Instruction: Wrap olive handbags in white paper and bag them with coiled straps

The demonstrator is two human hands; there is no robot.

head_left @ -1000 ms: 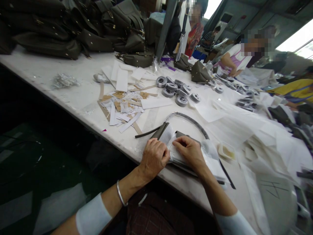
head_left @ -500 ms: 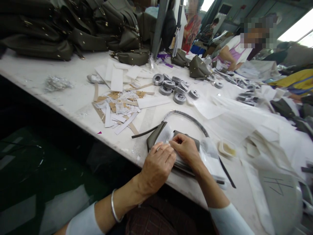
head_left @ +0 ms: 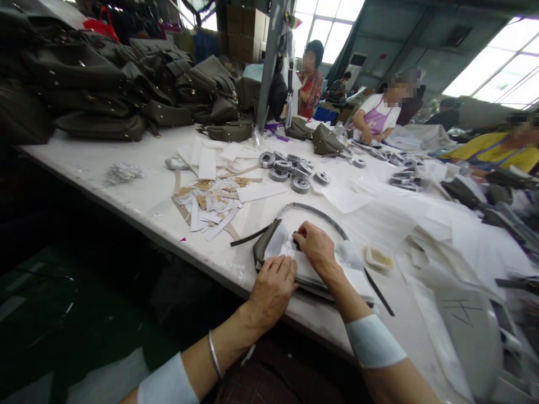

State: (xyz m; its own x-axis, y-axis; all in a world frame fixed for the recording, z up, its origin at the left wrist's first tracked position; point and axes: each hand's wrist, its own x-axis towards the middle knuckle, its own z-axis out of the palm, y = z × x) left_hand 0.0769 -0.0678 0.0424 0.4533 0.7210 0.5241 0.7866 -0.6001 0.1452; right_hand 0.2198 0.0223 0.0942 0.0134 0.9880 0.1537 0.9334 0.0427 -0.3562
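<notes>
A white table (head_left: pixel 147 197) runs through a workshop (head_left: pixel 400 36) with bright windows (head_left: pixel 475 73). A small tub (head_left: pixel 372 264) holds yellowish contents (head_left: pixel 382 258). At the near edge lies a dark bag (head_left: pixel 263 247), long axis along that edge, strap (head_left: pixel 322 211) arching toward the far side. The right hand (head_left: pixel 316 247) pinches a dark piece (head_left: pixel 296 240); the left hand (head_left: pixel 272 289) lies on the bag, its grip unclear.

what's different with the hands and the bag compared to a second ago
The left hand has opened from a fist, drawn away from the right hand, and now lies nearly flat on the bag. The right hand now has its fingertips at a dark piece; whether it grips it is unclear. The bag, grey coils and paper tags stayed put.
</notes>
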